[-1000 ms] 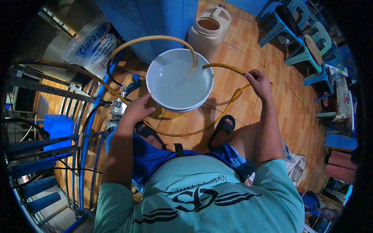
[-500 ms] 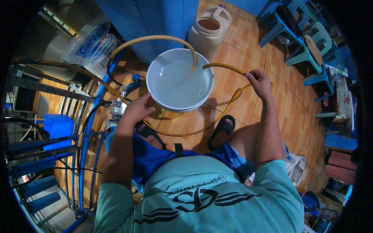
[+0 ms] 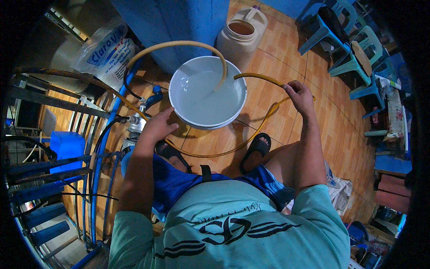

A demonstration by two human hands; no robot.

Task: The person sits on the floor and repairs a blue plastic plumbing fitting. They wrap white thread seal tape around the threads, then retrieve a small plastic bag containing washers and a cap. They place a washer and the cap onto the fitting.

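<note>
A white bucket [image 3: 206, 121] of cloudy water stands in front of me, with a pale tan hose [image 3: 179, 43] arched down into it. My right hand [image 3: 295, 93] pinches a yellow hose [image 3: 260, 76] a little back from its end, which hangs over the bucket's right side. The rest of that hose loops low below the bucket. My left hand [image 3: 159, 125] has its fingers extended at the bucket's lower left rim, touching or nearly touching it. A metal pump [image 3: 136, 125] with fittings sits beside my left wrist, partly hidden.
Behind the bucket are a blue column [image 3: 168, 22] and a beige jug [image 3: 239, 38]. A plastic sack [image 3: 105, 58], pipe rack [image 3: 58, 103] and blue bin [image 3: 67, 150] crowd my left. Blue chairs [image 3: 360, 67] line the right. My sandalled feet [image 3: 257, 152] are below the bucket.
</note>
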